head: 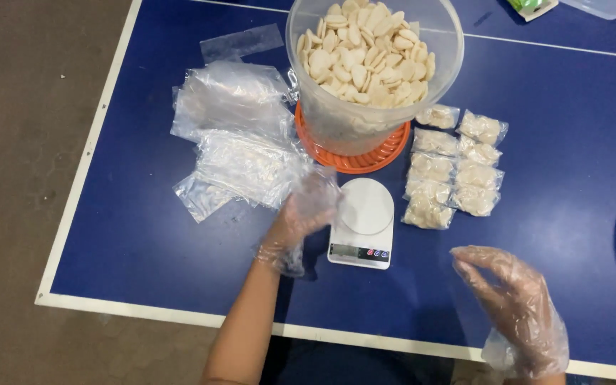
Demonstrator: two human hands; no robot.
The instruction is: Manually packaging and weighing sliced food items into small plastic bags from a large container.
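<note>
Reaching with our gloved left hand [306, 214], fingers apart, toward the empty bags [240, 167] while our right hand [515, 306] hovers open and empty, we risk nudging the scale [362, 224].

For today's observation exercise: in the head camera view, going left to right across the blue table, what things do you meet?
Pile of empty clear plastic bags → left hand in a clear glove → white kitchen scale → two rows of small filled bags → right hand, also gloved. The big clear tub of pale chips is left out, as it overlaps several of these.
</note>
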